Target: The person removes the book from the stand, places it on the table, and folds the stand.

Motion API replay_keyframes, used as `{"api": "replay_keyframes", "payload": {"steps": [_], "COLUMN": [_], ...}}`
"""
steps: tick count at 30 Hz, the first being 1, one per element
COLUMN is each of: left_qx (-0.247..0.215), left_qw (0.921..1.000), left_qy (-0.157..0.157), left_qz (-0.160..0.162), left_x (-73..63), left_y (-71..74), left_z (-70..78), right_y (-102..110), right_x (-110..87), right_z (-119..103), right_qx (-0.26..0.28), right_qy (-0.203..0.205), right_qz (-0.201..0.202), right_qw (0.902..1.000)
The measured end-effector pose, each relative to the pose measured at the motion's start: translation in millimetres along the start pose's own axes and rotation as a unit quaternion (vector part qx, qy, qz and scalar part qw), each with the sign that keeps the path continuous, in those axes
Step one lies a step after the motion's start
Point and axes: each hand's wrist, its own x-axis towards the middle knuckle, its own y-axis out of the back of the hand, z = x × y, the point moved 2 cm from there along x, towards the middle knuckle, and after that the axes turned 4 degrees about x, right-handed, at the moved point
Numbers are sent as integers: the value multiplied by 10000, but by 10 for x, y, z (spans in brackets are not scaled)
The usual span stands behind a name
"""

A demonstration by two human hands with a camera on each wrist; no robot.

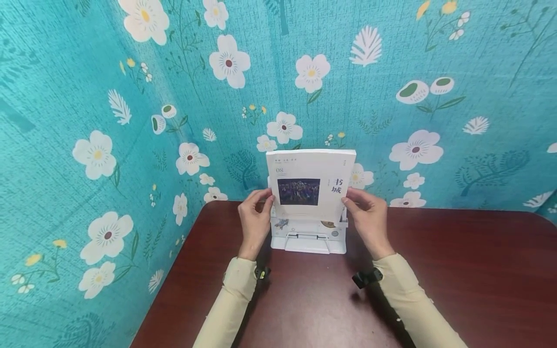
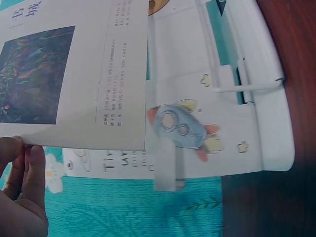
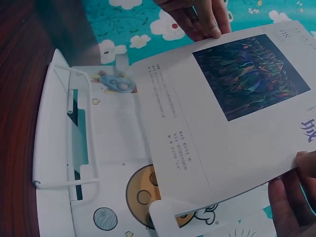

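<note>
Between both hands is a white paperback book or magazine (image 1: pixel 311 212), its cover carrying a dark picture and large Chinese characters. My left hand (image 1: pixel 256 217) pinches its left edge, thumb on the cover. On the opposite edge my right hand (image 1: pixel 369 217) pinches it the same way, as the right wrist view also shows with the fingers behind. The book overlaps a white book stand (image 1: pixel 278 243) printed with a rocket (image 2: pixel 180 126) and a brown round planet (image 3: pixel 140 195). Its lower edge sits above the stand's wire holder (image 1: pixel 306 250), and the stand's upper back is hidden behind it.
The stand is on a dark red-brown table (image 1: pixel 313 299), near the table's back edge. Behind and to the left hangs a teal floral cloth (image 1: pixel 261 96). Small side clips (image 2: pixel 168 170) stick out from the stand's sides.
</note>
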Motion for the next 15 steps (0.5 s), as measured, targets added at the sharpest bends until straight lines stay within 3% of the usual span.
{"api": "replay_keyframes", "payload": {"steps": [15], "left_qx": [-224], "left_qw": [9992], "left_qy": [-89], "left_qz": [-308], "left_x": [13], "left_y": [100], "left_z": [223], "right_y": [114], "right_x": [-48], "right_z": [-142], "right_qx": [390], "right_qy": [126], "right_qz": [39], "right_qw": [9992]}}
